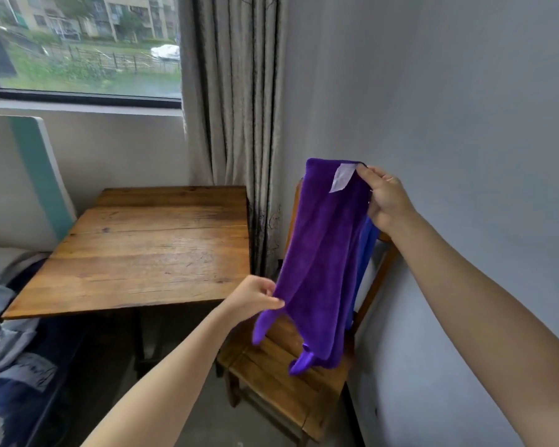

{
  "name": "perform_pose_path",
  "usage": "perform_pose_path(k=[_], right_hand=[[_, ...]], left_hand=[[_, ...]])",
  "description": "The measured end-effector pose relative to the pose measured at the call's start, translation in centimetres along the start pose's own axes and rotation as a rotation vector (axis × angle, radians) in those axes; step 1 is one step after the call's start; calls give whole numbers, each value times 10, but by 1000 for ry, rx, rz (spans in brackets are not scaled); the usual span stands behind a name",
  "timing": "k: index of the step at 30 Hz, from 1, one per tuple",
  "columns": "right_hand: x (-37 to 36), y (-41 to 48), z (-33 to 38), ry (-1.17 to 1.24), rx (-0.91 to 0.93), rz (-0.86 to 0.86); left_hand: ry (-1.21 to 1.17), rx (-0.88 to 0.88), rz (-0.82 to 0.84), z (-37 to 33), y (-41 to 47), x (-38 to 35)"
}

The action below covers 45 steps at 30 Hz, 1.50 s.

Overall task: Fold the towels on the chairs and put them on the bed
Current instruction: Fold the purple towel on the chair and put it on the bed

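Purple plush towel [320,253] hangs unfolded over the wooden slat chair [288,391] seat. Right hand [386,198] pinches its top corner, left hand [255,295] pinches its lower edge. Blue towel [367,253] is draped on the chair back. The bed [10,366] shows only crumpled bedding. Likely early: no fold yet, both towels left.

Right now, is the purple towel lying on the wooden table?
No, the purple towel hangs over the chair, pinched at its top by the right hand and at its side by the left hand.
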State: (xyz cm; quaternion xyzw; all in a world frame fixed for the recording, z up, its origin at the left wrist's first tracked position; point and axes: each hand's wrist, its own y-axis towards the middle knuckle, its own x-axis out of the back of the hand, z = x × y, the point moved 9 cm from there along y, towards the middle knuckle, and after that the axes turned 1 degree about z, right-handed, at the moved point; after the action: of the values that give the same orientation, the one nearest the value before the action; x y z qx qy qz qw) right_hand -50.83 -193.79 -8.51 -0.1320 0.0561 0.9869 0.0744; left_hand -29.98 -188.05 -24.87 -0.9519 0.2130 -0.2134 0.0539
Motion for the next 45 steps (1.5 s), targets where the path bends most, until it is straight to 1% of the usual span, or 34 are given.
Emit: perform_pose_path(k=[1,2,5,7,9,11,13,17,19,22,24,27,28,30,31,32,33,34,36,37,39,41,43,45], right_hand=[[3,2,1,-3,4,-11],[9,4,1,-35,6,-27],[31,12,-6,-190,-19,-75],[49,15,-12,-284,-60,-112],[64,15,-15,-362,-92,-127],[69,11,-20,-398,-119,-90],[68,7,-27,-400,-147,-13],[67,0,-38,-317,-228,194],[73,0,-44,-342,-248,227],[81,4,-51,-491,-219,170],[80,5,-54,-514,-222,122],[85,14,-56,-417,-230,-1],[89,18,-55,-391,-218,-56],[96,26,-51,-360,-175,-146],[100,29,-49,-351,-153,-190],[103,31,-47,-339,-143,-230],[103,32,-44,-304,-137,-259],[102,33,-40,-258,-132,-276],[102,40,-30,-197,-113,-303],[102,44,-25,-197,-100,-311],[103,55,-11,-190,-61,-322],[103,66,8,-198,-8,-340],[101,75,25,-201,28,-354],[97,81,41,-217,54,-368]], left_hand=[[32,49,18,12,2,-7],[-2,99,21,23,3,-11],[-270,202,-60,43,7,-1],[-375,207,-148,46,12,19],[-408,176,-234,38,16,41],[-404,124,-299,21,17,59],[-364,78,-326,3,19,70],[-328,60,-313,-17,18,82],[-256,75,-305,-24,17,87],[-132,73,-271,-37,18,92],[-31,72,-175,-42,24,90],[239,148,60,-37,28,85],[350,177,103,-33,28,85],[616,191,110,-30,31,90],[699,198,84,-29,32,95],[717,206,41,-29,34,102],[679,211,-9,-28,38,112],[592,213,-72,-26,42,124],[327,192,-196,-26,46,148],[154,155,-242,-29,46,156],[-231,16,-283,-44,47,167],[-532,-127,-279,-65,50,173],[-674,-220,-297,-86,53,178],[-750,-288,-327,-108,54,182]])
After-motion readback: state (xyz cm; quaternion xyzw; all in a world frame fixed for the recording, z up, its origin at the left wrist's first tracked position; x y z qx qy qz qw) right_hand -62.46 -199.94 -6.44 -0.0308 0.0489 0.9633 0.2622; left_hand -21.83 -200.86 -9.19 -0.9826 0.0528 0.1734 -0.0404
